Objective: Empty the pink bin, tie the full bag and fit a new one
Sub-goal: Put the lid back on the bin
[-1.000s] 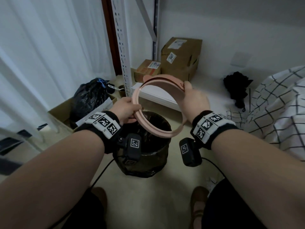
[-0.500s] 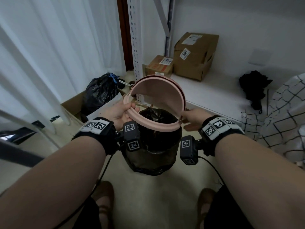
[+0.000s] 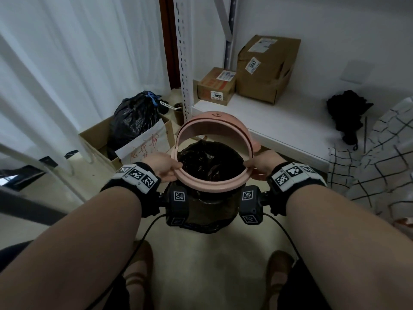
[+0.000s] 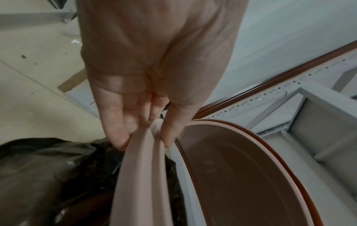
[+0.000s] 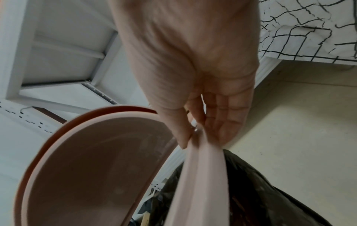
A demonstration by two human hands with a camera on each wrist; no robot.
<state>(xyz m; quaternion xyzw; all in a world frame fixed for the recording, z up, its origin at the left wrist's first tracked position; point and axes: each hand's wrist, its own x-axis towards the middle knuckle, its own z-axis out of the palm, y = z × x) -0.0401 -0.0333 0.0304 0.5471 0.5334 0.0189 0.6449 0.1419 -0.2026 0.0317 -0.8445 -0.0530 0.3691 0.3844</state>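
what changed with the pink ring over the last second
Both hands brought the ring down from above the bin onto the black bag's mouth, levelling it. The right hand moved from the ring's far edge to its right side; the left hand kept its pinch. The lid stayed open; the tied bag stayed in its box.

Both bare arms wear black wrist bands (image 3: 136, 179) with white square-pattern tags. Small black cameras (image 3: 177, 203) hang below, trailing black cables (image 3: 143, 238). Brown shoes (image 3: 138, 271).
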